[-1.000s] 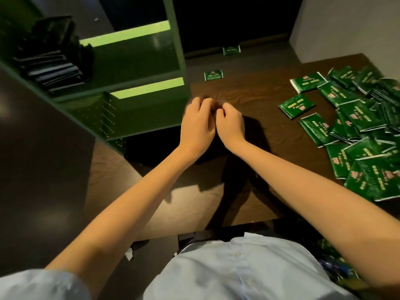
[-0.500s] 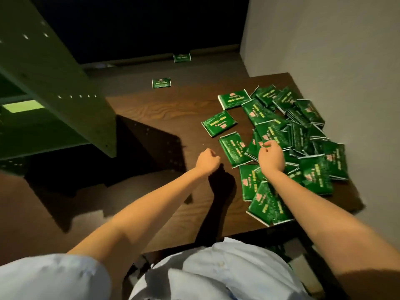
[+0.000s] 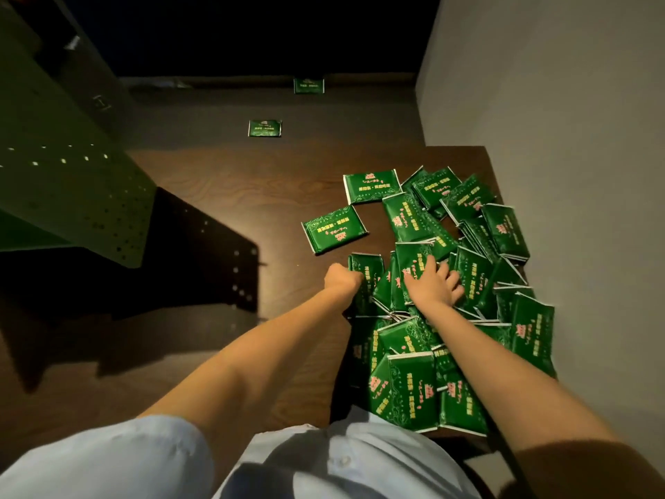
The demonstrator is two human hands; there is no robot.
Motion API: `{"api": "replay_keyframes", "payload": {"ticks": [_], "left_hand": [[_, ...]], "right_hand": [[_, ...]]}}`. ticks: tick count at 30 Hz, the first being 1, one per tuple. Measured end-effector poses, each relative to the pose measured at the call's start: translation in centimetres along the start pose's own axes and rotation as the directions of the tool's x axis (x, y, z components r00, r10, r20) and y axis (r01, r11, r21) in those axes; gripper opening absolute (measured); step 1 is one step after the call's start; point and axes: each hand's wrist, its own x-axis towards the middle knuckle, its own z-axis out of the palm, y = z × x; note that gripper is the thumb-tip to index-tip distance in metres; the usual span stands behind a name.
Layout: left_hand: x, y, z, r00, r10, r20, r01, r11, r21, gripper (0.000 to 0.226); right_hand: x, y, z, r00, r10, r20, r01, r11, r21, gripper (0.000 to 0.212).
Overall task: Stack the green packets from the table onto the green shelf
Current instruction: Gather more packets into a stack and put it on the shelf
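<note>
A loose pile of green packets (image 3: 503,232) covers the right side of the dark wooden table (image 3: 230,196). Two single packets lie just off the pile, one (image 3: 334,230) to its left and one (image 3: 372,187) at the far end. My left hand (image 3: 342,280) is curled against the left edge of a green packet (image 3: 370,268) at the pile's near-left side; the fingers are hidden. My right hand (image 3: 433,286) lies spread flat on top of the pile. The green shelf (image 3: 72,181) shows only its perforated side at the left.
A grey wall (image 3: 557,138) runs close along the right of the table. Two more green packets lie on the floor beyond the table, one (image 3: 265,128) nearer and one (image 3: 308,86) by the dark far edge. The shelf casts a dark shadow on the table's left.
My view has swung right, from the shelf to the pile. Both hands moved from the table's middle to the packets; the right hand has spread flat and the left fist has reached a packet's edge.
</note>
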Motion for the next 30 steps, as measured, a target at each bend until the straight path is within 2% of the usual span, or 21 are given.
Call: {"api": "replay_keyframes", "payload": {"ticks": [1,3,5,7,8,10,12,14,17,21,22,23,25,27,30], "left_hand": [[0.3,0.0,0.3,1.0,-0.003,-0.008,0.003,1.0,-0.004,0.022],[0.2,0.2,0.0,0.991,0.078,-0.113,-0.082,0.996,-0.029,0.021],[-0.4,0.5,-1.1,0.935,0.211,-0.286,-0.248,0.963,-0.101,0.02],[-1.4,1.0,-2.0,0.881,0.302,-0.363,-0.372,0.918,-0.139,0.013],[-1.6,1.2,-2.0,0.879,0.349,-0.326,-0.405,0.906,-0.124,0.014],[-2.1,2.1,-0.9,0.904,0.403,-0.14,-0.4,0.915,0.046,0.02],[-2.1,2.7,1.5,0.942,0.334,0.044,-0.335,0.917,0.218,0.036],[-2.5,3.3,4.1,0.972,0.2,0.122,-0.226,0.939,0.259,0.048],[-3.4,3.5,6.3,0.982,0.141,0.125,-0.155,0.981,0.116,0.067],[-3.3,3.3,5.4,0.986,0.001,0.165,0.017,0.994,-0.112,0.085],[-3.1,3.3,4.8,0.982,-0.03,0.186,0.051,0.993,-0.106,0.077],[-2.7,3.5,4.2,0.979,-0.025,0.201,0.041,0.996,-0.077,0.059],[-2.2,4.4,2.0,0.972,0.042,0.23,-0.045,0.999,0.007,0.028],[-1.5,5.9,-1.0,0.965,0.107,0.241,-0.131,0.987,0.087,0.028],[0.4,8.8,-5.9,0.959,0.178,0.221,-0.218,0.96,0.174,0.039]], "right_hand": [[0.1,-0.1,0.4,1.0,0.0,-0.019,-0.001,1.0,-0.018,0.068],[0.2,0.0,0.9,0.998,0.001,-0.065,-0.003,0.999,-0.034,0.073],[0.4,0.3,0.9,0.995,0.003,-0.104,-0.008,0.999,-0.052,0.077],[0.6,0.4,1.0,0.992,0.007,-0.126,-0.013,0.999,-0.044,0.073],[0.7,0.4,1.0,0.991,0.014,-0.134,-0.016,1.0,-0.009,0.067],[1.0,0.1,1.0,0.987,0.07,-0.148,-0.043,0.982,0.182,0.051],[1.0,-0.6,0.9,0.976,0.169,-0.137,-0.094,0.897,0.432,0.046],[0.7,-1.4,0.6,0.964,0.254,-0.081,-0.152,0.772,0.617,0.051],[0.3,-1.9,0.1,0.947,0.316,0.057,-0.245,0.595,0.765,0.056],[0.1,-1.8,-0.5,0.948,0.303,0.1,-0.262,0.564,0.783,0.051],[0.1,-2.0,-0.6,0.954,0.287,0.091,-0.241,0.546,0.802,0.049],[0.1,-2.3,-0.8,0.96,0.269,0.076,-0.211,0.521,0.827,0.046],[0.2,-3.2,-1.0,0.97,0.239,0.044,-0.152,0.452,0.879,0.041],[0.2,-4.1,-1.3,0.976,0.214,0.041,-0.125,0.393,0.911,0.036],[0.6,-5.4,-1.1,0.987,0.146,0.072,-0.125,0.39,0.913,0.036]]}}
